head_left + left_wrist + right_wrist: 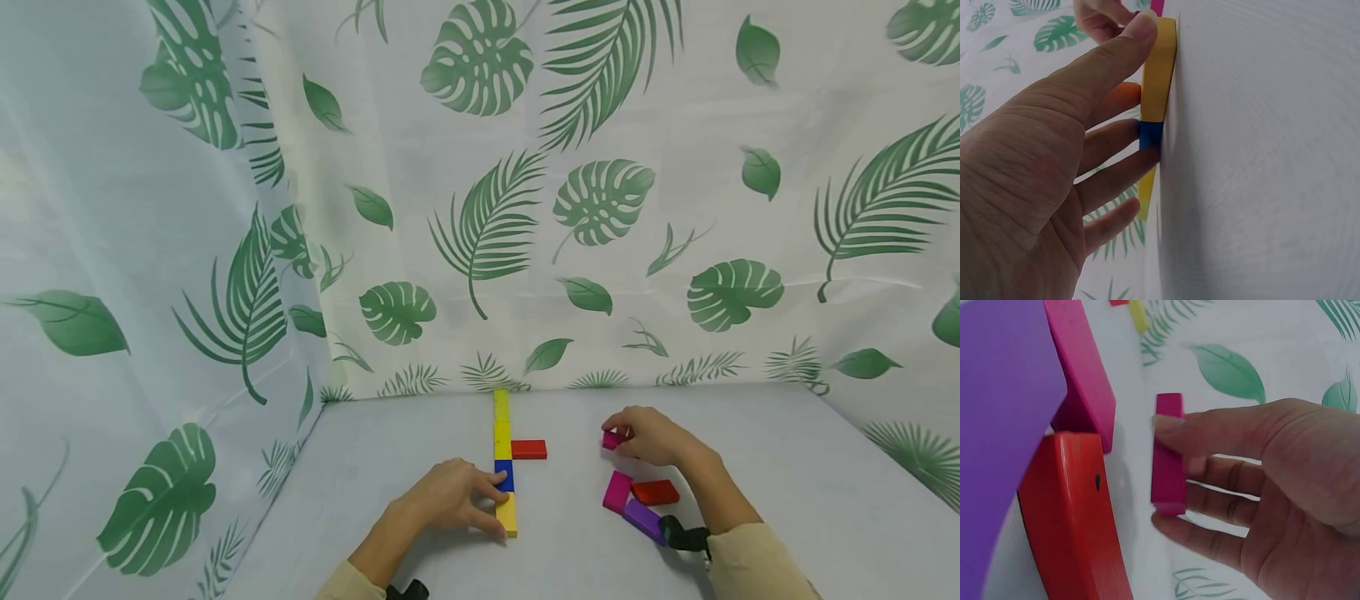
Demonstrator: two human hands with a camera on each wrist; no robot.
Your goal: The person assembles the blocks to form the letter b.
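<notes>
My left hand point(453, 496) rests at the near end of a straight row of blocks. Its thumb touches the orange-yellow block point(1159, 69), and fairly straight fingers reach over to the blue block point(505, 477). Beyond these, the row continues with yellow blocks point(502, 437). A red block point(529, 450) lies against the row's right side. Over on the right, my right hand point(651, 435) pinches a magenta block point(1169, 465) between thumb and fingers, just off the surface as the right wrist view shows.
Near my right wrist lie another magenta block point(617, 492), a red block point(656, 492) and a purple block point(643, 521), close together. Behind the white tabletop point(570, 517) hangs a leaf-print sheet point(630, 333), and the row's far end reaches it.
</notes>
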